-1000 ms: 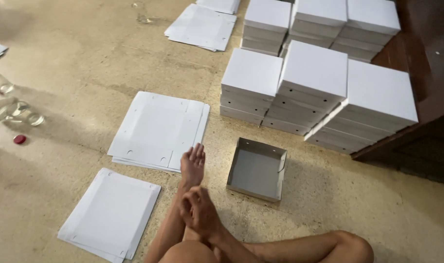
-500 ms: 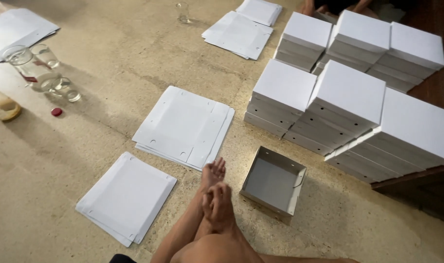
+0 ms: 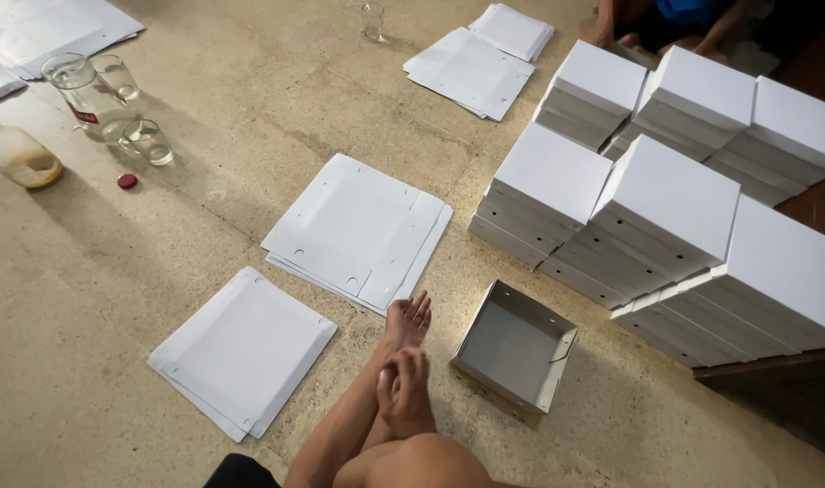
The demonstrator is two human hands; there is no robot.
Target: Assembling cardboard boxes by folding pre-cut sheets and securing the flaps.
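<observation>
Folded open box tray [image 3: 516,346], grey inside with white walls, sits on the speckled floor [image 3: 249,117] just right of the person's crossed bare feet [image 3: 405,361]. Neither hand shows in the head view, so whether they are released, clenched or grasping anything cannot be told.

Just left of the feet lie 2 stacks of flat white cardboard blanks: a near stack [image 3: 243,351] and a larger one [image 3: 360,231] beyond it, slightly fanned. Right of the tray, stacked finished white boxes [image 3: 665,194] rise in several piles and stand close against its far side, hemming it in toward the dark wooden edge [image 3: 774,370]. More flat blanks [image 3: 469,70] lie farther off, with another small stack [image 3: 513,29] behind them.

At the upper left stand a clear glass jug [image 3: 82,95], 2 small glasses [image 3: 148,142], a plastic bottle [image 3: 19,158] lying on its side, and a red cap [image 3: 127,181] on the floor. Another person's limbs [image 3: 652,23] show at the top edge behind the boxes.
</observation>
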